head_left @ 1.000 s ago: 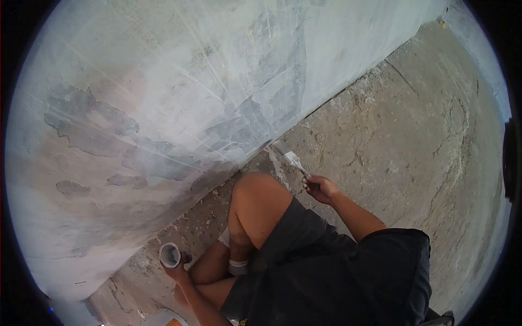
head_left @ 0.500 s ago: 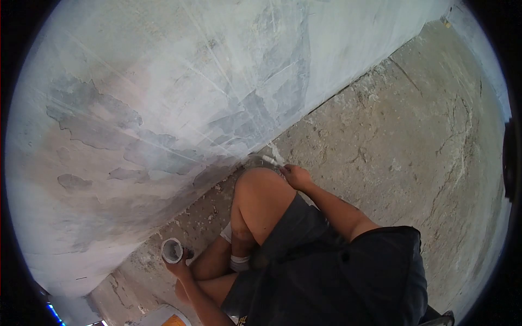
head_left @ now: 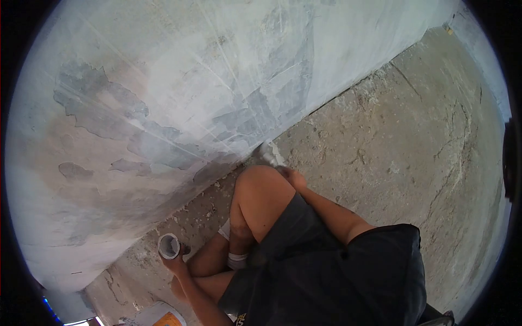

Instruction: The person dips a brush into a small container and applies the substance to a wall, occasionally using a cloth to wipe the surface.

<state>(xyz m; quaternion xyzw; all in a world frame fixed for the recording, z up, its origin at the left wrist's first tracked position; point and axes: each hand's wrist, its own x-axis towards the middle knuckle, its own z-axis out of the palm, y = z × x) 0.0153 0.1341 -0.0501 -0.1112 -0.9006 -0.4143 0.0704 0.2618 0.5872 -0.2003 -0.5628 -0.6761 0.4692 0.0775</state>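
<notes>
My left hand (head_left: pixel 173 263) is closed around a small round cup (head_left: pixel 169 246), held upright near the foot of the wall; its inside looks greyish-white. Beyond my bent right knee, my right hand (head_left: pixel 293 178) is closed on the handle of a paintbrush (head_left: pixel 270 155). Motion smears the brush, whose pale head is close to the line where the wall (head_left: pixel 217 98) meets the floor. Grey patches and peeled edges mark the whitish wall.
Rough concrete floor (head_left: pixel 380 146) with cracks and pale splashes stretches to the right. My crossed legs (head_left: pixel 261 204) lie between my hands. A white container with an orange patch (head_left: pixel 157 315) stands at the bottom left.
The paintbrush in my right hand has shifted slightly and is now blurred. My left hand and the cup sit a little higher and farther left in view.
</notes>
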